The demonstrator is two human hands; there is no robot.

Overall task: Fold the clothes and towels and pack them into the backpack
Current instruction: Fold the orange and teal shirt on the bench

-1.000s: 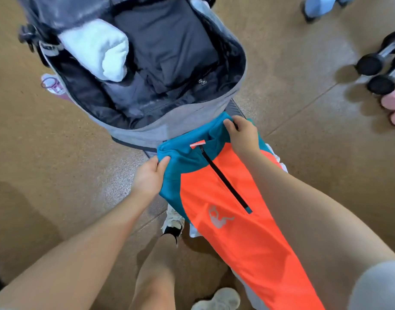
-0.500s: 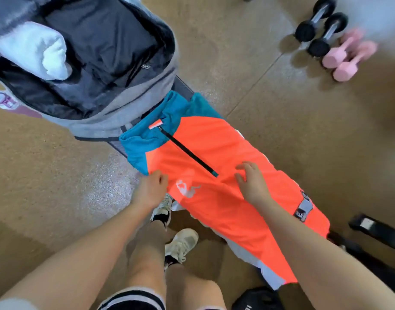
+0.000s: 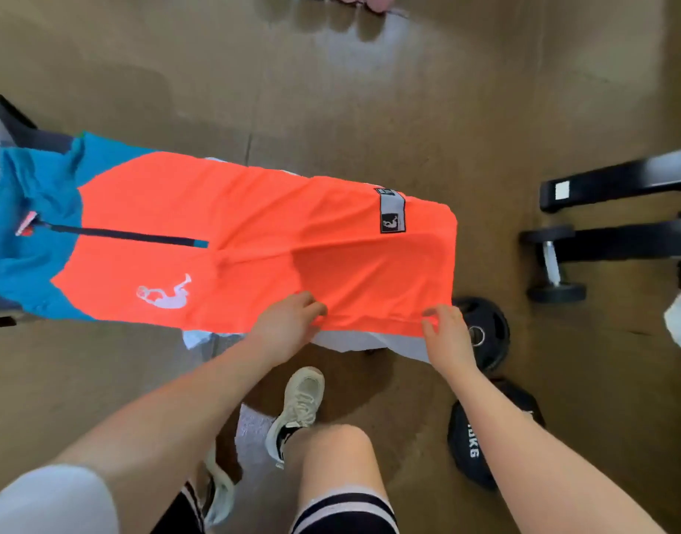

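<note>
Orange-and-teal zip-neck top (image 3: 254, 240) lies stretched across the middle of the frame, collar at the left edge, hem toward the right, its sides already folded in so it forms a long narrow strip over something white beneath. Both hands have moved down from the chest, where they were half a second ago, to the lower edge near the hem. The left hand (image 3: 288, 325) pinches that edge with curled fingers; the right hand (image 3: 446, 333) curls over the hem corner, though whether it actually grips cloth I cannot tell. That suggests the hem is about to be folded toward the collar. The backpack is now almost out of view at far left. Weight plates (image 3: 485, 333) and a dumbbell (image 3: 554, 264) lie at lower right.
</note>
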